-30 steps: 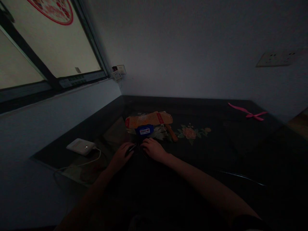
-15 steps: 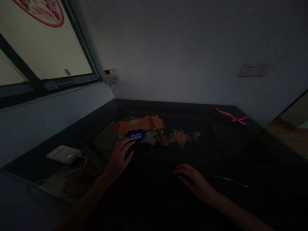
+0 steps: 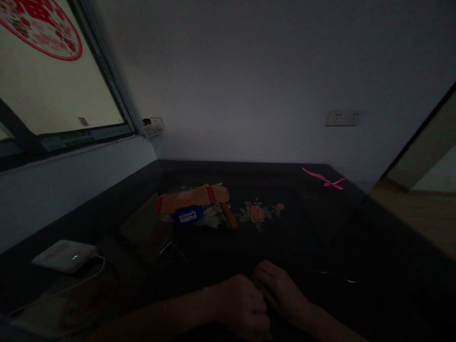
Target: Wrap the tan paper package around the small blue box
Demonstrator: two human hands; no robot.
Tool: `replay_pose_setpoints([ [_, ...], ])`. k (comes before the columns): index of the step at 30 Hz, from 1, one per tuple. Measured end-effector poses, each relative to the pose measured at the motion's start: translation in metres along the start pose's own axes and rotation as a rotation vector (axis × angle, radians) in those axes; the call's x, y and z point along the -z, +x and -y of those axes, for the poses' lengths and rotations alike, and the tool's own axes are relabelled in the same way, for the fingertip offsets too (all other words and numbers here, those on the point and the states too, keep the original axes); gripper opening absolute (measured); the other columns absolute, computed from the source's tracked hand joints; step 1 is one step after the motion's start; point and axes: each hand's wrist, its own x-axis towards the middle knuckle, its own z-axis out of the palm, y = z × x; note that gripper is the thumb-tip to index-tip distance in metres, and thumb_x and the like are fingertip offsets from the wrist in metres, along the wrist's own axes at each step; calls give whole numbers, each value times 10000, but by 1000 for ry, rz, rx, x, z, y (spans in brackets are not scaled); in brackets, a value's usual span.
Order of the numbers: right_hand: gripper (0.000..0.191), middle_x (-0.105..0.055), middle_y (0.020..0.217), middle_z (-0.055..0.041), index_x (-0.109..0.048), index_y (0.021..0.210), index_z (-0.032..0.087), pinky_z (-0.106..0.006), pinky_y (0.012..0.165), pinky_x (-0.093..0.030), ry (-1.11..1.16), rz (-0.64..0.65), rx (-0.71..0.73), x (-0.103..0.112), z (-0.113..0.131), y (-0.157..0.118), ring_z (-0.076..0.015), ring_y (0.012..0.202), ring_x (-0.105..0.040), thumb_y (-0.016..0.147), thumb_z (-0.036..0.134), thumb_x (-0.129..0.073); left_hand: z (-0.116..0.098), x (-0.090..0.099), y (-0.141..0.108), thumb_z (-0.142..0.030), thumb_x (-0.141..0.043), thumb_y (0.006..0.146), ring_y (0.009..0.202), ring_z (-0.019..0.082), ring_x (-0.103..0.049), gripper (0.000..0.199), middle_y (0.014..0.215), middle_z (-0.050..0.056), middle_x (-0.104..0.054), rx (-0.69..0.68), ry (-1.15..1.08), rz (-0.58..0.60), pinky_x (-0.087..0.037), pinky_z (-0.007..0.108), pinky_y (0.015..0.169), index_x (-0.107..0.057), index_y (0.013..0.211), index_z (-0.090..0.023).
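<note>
My left hand (image 3: 242,304) is closed in a fist low in the middle of the head view. Beside it, my right hand (image 3: 283,289) has its fingers curled in, a ring on one of them. The two hands meet or nearly touch above the dark table; whatever is between the fingers is hidden and too dark to make out. Farther off lies a long orange and red package (image 3: 192,199), with a blue packet (image 3: 187,215) in front of it. At their right end is a brown stick-like piece (image 3: 229,216).
A white power bank (image 3: 66,255) with a lit indicator and white cable lies at left. A pink ribbon (image 3: 329,184) lies at the far right of the dark table (image 3: 285,185). Wall sockets (image 3: 344,118) sit behind. Something thin and shiny (image 3: 166,247) lies left of centre.
My left hand has left the blue packet, come back and right to my right hand, and closed. My right hand has barely moved. The whole view has shifted a little.
</note>
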Motion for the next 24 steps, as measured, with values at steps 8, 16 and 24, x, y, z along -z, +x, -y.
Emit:
replay_pose_setpoints([
  [8,245,-624,691,-59,-520,697,200,-258,559,-382,-45,6,121,1,2,-8,-153,619,-534,890,148,-378,-7,-23,-17,-215,-664,789,521,73,-468,341,575,-43,-555,-66,-138,163,-357,236,458,-421,553,-175],
  [16,509,-531,523,-32,-445,586,207,-293,533,-312,99,-17,262,-5,11,-16,-141,524,-448,1001,374,-204,-14,-21,-9,-367,-603,828,471,101,-499,279,490,-62,-556,73,-109,222,-249,263,391,-551,605,-208],
  [24,660,-473,455,20,-432,542,199,-199,454,-348,308,201,308,-15,16,-6,-83,413,-437,969,582,-105,-15,-20,-10,-426,-549,842,483,102,-552,321,489,-61,-601,9,-112,224,-289,252,415,-612,595,-231],
])
